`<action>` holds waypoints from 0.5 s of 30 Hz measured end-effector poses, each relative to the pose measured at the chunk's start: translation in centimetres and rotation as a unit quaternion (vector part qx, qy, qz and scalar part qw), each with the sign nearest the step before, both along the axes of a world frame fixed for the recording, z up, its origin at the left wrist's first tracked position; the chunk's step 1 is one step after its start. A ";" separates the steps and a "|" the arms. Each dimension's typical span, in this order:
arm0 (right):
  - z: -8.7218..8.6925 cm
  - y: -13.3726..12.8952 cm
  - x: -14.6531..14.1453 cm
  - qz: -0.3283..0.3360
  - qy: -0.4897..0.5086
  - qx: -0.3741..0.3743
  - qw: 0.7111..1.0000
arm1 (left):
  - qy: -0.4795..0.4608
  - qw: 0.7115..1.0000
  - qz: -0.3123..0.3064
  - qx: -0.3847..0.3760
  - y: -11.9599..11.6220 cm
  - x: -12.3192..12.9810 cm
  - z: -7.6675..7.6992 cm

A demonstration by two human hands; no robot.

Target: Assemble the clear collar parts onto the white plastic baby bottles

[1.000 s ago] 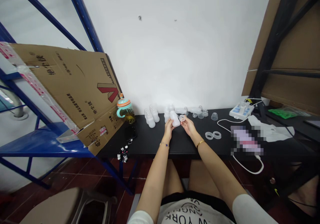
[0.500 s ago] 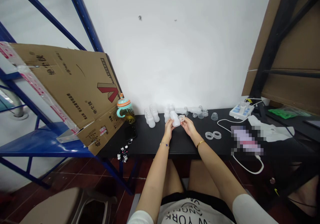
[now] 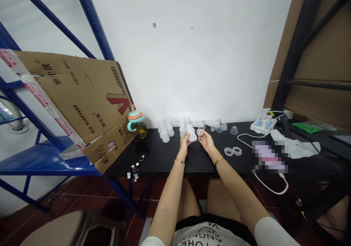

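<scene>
My left hand (image 3: 185, 142) is closed round a frosted white bottle (image 3: 191, 133), tilted above the black table (image 3: 164, 158). Just to its right, my right hand (image 3: 206, 141) pinches a small clear round piece (image 3: 200, 132) with the fingertips. The piece and the bottle are close together, with a narrow gap between them. Behind my left hand stand more white bottles (image 3: 183, 125), partly hidden. Further left is a group of capped white bottles (image 3: 164, 134). Two clear rings (image 3: 237, 151) lie to the right, and a clear dome cap (image 3: 234, 130) sits behind them.
A teal-lidded jug (image 3: 138, 123), a dark phone (image 3: 142, 148) and a large cardboard box (image 3: 95, 103) are on the left. Clear parts (image 3: 219, 128) line the wall. A power strip (image 3: 263, 124), a white cable and a pixelated purple object (image 3: 268, 156) are at the right.
The view has tilted slightly, so the table sits a little lower. The clear piece in my right hand has turned and moved slightly away from the bottle.
</scene>
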State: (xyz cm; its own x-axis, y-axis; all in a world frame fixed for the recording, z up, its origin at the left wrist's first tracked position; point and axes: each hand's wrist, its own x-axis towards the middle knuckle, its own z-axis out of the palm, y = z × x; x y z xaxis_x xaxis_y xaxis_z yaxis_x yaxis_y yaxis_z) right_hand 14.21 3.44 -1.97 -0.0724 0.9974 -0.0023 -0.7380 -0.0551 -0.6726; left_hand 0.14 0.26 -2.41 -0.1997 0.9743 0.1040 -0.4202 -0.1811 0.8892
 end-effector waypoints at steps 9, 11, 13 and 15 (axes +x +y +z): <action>-0.1 0.0 0.0 -0.010 0.010 -0.003 1.000 | -0.013 1.000 -0.014 0.001 -0.1 -0.1 0.0; -0.1 -0.1 0.0 -0.012 0.010 -0.003 1.000 | -0.027 0.999 -0.019 -0.002 -0.1 -0.1 0.0; -0.1 -0.1 0.1 -0.013 0.009 -0.004 1.000 | -0.042 0.999 -0.016 -0.007 -0.2 0.0 0.1; 0.0 -0.1 0.1 -0.013 0.007 -0.004 1.000 | -0.051 0.999 -0.009 -0.010 -0.2 0.0 0.1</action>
